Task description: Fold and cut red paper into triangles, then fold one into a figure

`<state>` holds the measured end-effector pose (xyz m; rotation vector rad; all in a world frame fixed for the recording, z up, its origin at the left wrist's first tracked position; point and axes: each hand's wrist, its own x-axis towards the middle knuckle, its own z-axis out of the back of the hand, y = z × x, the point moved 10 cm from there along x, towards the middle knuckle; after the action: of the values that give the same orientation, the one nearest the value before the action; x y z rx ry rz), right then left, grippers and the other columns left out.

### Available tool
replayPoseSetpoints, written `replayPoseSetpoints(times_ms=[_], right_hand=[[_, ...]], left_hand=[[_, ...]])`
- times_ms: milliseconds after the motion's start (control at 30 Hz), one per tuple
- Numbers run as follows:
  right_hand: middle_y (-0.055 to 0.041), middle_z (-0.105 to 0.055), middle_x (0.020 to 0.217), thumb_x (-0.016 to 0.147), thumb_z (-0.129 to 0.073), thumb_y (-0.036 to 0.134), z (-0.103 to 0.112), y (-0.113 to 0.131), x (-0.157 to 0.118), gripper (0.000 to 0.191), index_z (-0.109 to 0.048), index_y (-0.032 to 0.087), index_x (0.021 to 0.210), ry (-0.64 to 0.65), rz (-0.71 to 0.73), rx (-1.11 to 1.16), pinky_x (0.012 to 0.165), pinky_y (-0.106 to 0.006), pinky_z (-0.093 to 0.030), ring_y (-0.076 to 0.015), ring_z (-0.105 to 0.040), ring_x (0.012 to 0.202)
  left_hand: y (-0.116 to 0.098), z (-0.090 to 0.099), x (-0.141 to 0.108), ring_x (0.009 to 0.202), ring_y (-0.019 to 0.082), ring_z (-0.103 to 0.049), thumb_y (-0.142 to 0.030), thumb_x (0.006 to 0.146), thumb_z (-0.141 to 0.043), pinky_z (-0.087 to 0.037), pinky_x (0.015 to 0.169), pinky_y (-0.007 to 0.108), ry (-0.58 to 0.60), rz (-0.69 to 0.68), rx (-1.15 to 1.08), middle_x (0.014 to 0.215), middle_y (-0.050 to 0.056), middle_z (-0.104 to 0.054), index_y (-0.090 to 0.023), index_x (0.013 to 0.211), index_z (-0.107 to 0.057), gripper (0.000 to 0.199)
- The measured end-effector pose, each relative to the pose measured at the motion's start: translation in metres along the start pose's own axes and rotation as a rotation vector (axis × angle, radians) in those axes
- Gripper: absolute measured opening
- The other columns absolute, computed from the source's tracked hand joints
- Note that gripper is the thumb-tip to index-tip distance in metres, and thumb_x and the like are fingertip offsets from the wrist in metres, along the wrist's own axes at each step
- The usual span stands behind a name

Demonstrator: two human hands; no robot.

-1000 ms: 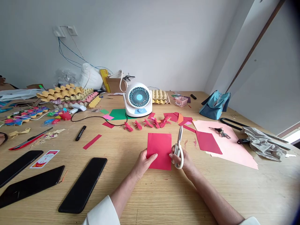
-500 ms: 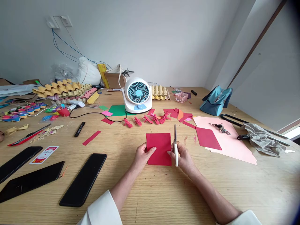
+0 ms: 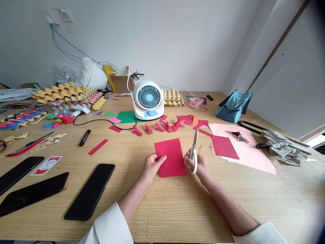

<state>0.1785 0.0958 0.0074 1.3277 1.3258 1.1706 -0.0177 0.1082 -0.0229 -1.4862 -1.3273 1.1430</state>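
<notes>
A rectangular sheet of red paper (image 3: 171,158) is tilted slightly to the left above the wooden table. My left hand (image 3: 151,166) pinches its left edge, thumb on top and fingers behind. White-handled scissors (image 3: 194,152) are in my right hand (image 3: 199,164), blades pointing up and away from me and looking closed. The right thumb is by the paper's right edge; whether it touches the sheet I cannot tell. Beyond the paper lies a row of small folded red paper pieces (image 3: 159,127).
A white fan (image 3: 148,100) stands behind the row. Right of my hands are another red sheet (image 3: 224,147), pink paper (image 3: 259,159) with keys (image 3: 238,136), and a blue bag (image 3: 233,106). Several black phones (image 3: 90,191) lie at left. Part of another person's hand (image 3: 2,145) shows at the far left.
The red sheet has tilted to the left. The scissors have turned clockwise and moved slightly right, away from the sheet's edge. The view has shifted slightly.
</notes>
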Motion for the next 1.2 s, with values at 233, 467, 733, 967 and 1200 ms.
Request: replayPoseSetpoints(times_ms=[233,467,733,967,1200], right_hand=[[0.0042,-0.053,0.066,0.064,-0.078,0.047,-0.002,-0.003,0.000,0.043,-0.050,0.021,0.084,0.007,-0.035,-0.001,0.048,-0.023,-0.031,-0.0083,-0.040,0.051],[0.0054,-0.051,0.062,0.065,-0.078,0.045,-0.004,-0.005,-0.002,0.042,-0.049,0.021,0.083,0.010,-0.080,0.036,0.047,-0.023,-0.031,-0.0081,-0.039,0.049],[0.0050,-0.052,0.063,0.068,-0.077,0.039,-0.003,-0.013,-0.001,0.036,-0.051,0.021,0.086,0.025,-0.114,0.074,0.047,-0.023,-0.032,-0.0091,-0.044,0.051],[0.0044,-0.056,0.067,0.065,-0.079,0.036,-0.005,-0.016,0.000,0.036,-0.053,0.021,0.085,0.051,-0.134,0.094,0.048,-0.023,-0.032,-0.0084,-0.044,0.051],[0.0018,-0.059,0.071,0.064,-0.069,0.026,-0.007,-0.006,-0.002,0.024,-0.052,0.021,0.080,0.040,-0.018,-0.143,0.060,-0.027,-0.041,-0.0140,-0.053,0.065]], left_hand=[[-0.002,-0.003,-0.001,0.073,0.020,-0.067,-0.043,0.062,-0.083,-0.052,0.073,0.031,0.011,0.016,-0.035,0.080,0.008,-0.076,-0.013,0.083,-0.074,0.038],[-0.001,-0.003,0.000,0.075,0.019,-0.066,-0.042,0.062,-0.084,-0.051,0.075,0.031,0.025,0.012,-0.041,0.080,0.007,-0.075,-0.013,0.085,-0.074,0.039],[0.005,-0.006,0.001,0.082,0.020,-0.067,-0.042,0.064,-0.083,-0.052,0.078,0.033,0.068,0.052,-0.066,0.086,0.009,-0.075,-0.012,0.092,-0.073,0.042],[0.004,-0.006,0.001,0.083,0.021,-0.068,-0.043,0.065,-0.082,-0.053,0.079,0.034,0.059,0.059,-0.057,0.087,0.010,-0.075,-0.012,0.093,-0.072,0.043],[0.002,-0.004,0.001,0.078,0.019,-0.067,-0.043,0.066,-0.081,-0.053,0.077,0.032,0.027,0.007,-0.024,0.088,0.007,-0.075,-0.015,0.092,-0.071,0.040]])
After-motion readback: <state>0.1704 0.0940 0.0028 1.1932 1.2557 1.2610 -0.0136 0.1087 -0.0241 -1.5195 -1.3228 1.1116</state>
